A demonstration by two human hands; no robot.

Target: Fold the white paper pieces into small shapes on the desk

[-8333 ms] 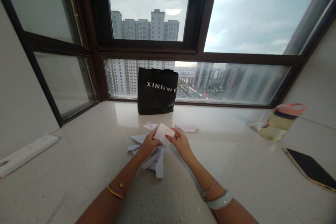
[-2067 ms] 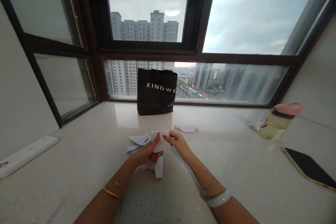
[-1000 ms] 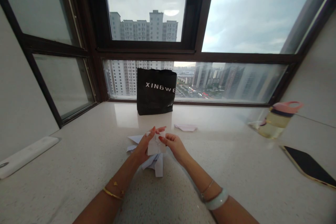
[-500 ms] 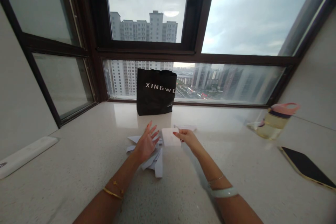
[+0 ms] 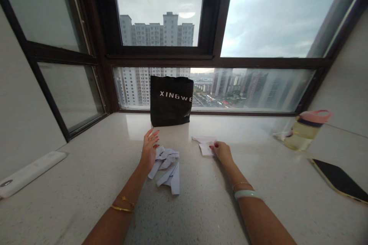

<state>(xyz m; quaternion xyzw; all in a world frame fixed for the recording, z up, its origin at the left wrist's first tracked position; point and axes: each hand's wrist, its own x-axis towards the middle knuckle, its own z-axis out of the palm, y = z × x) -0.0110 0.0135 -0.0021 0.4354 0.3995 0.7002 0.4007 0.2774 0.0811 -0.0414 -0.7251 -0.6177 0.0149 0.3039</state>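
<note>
My right hand [image 5: 222, 151] rests on the stone counter [image 5: 86, 172], fingers closed on a small folded white paper [image 5: 206, 148] that lies against another folded paper [image 5: 203, 139]. My left hand [image 5: 149, 147] hovers with fingers spread, empty, just left of a pile of several folded white papers [image 5: 168, 166].
A black paper bag [image 5: 171, 100] stands at the window behind the papers. A pink-lidded bottle [image 5: 304, 130] lies at the right, with a dark phone [image 5: 339, 180] nearer me. A white flat device [image 5: 28, 170] lies at the far left.
My right hand carried the folded paper from the middle to the right and set it down by the other paper. My left hand let go and opened beside the pile.
</note>
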